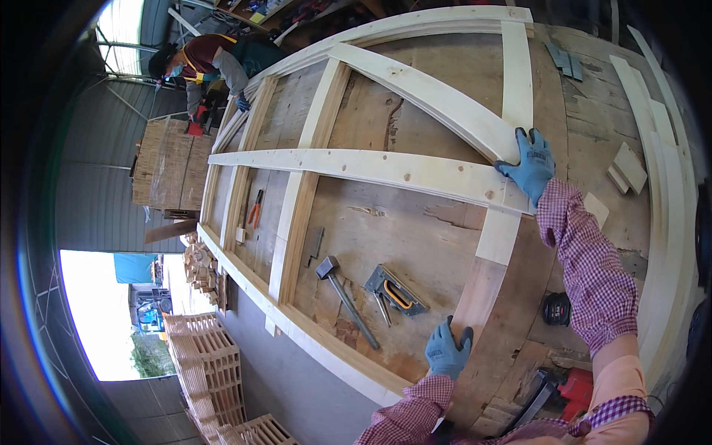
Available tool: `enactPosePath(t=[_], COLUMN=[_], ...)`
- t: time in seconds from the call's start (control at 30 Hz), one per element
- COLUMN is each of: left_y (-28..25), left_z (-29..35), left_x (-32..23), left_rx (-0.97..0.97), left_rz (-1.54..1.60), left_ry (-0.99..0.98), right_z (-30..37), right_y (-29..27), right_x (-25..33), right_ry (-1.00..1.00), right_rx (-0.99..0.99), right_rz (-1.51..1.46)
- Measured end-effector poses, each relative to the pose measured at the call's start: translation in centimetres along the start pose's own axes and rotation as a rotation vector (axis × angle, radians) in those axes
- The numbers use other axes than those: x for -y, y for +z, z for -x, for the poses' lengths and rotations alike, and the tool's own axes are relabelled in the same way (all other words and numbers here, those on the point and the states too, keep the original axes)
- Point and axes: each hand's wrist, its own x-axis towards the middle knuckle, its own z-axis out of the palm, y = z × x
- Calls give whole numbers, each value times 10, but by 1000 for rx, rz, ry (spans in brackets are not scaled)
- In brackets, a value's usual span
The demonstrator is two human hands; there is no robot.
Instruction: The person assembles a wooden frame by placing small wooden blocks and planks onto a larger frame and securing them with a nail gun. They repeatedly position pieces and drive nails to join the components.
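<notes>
A large pale wooden frame (404, 167) of long boards, cross rails and a diagonal board (430, 93) lies on a plywood surface. Gloved in blue, my right hand (529, 165) is spread over the near end, where the diagonal and the middle board meet the end rail. My left hand (446, 351), in a matching glove, rests on the end rail's lower part, fingers and thumb apart. Inside the frame beside it lie a hammer (347, 302) and a staple gun (396, 290) with a dark body and orange-edged handle. Farther off are red-handled pliers (256, 209).
Another person (215, 63) leans over the frame's far end with a red tool (197, 122). Long boards (656, 170) and wood offcuts (627, 169) lie at right. A black tape measure (556, 308) and red tool (577, 389) sit near my right arm. Pallets (208, 371) stand lower left.
</notes>
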Motion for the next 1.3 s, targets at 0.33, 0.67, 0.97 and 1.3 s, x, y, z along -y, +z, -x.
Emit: enactPosePath(t=[0.33,0.67,0.97,1.3], left_y=[5,9,11,7], left_z=[1,3,3,4], left_x=[3,8,7,6], left_rx=[8,-14,-6,1], left_rz=[27,24,6,-2], left_ry=[-10,9,5,9], right_z=[-18,-19,-24,-28], right_y=[-20,-19,-19,-44], right_x=[19,8,17,24], right_ry=[-21,-95,-2,0], right_rx=[102,48,175,359], right_rz=[158,44,87,258])
